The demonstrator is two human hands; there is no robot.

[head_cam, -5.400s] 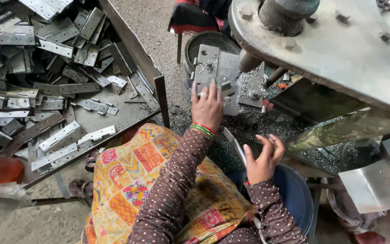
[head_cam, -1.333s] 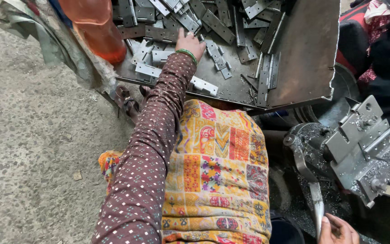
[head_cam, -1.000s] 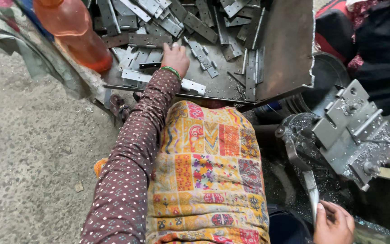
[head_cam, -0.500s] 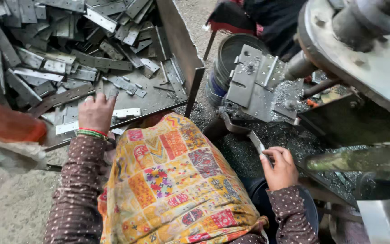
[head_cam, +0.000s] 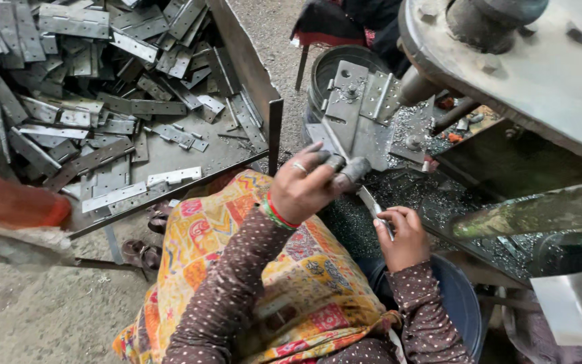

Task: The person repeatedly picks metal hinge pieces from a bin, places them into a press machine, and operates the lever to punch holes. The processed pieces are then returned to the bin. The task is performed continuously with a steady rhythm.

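My left hand (head_cam: 301,189), with grey caps on its fingertips and a ring, is raised over my lap, just in front of the grey press jig (head_cam: 358,108). Its fingers are pinched on a flat metal plate (head_cam: 330,140) that points up toward the jig. To the right and lower, my right hand (head_cam: 402,236) is closed on a narrow metal strip (head_cam: 370,201), which sticks out toward the left hand. A patterned orange and yellow cloth (head_cam: 237,256) covers my lap.
A steel tray (head_cam: 264,87) heaped with several flat metal plates (head_cam: 102,101) fills the upper left. The heavy press body (head_cam: 506,74) overhangs the upper right above a bed of metal chips (head_cam: 432,195). An orange bottle (head_cam: 8,202) lies at left, a blue tub (head_cam: 463,296) below right.
My left hand has come off the tray of plates and swung right and up to the jig with a plate. The right hand stays low with its strip.
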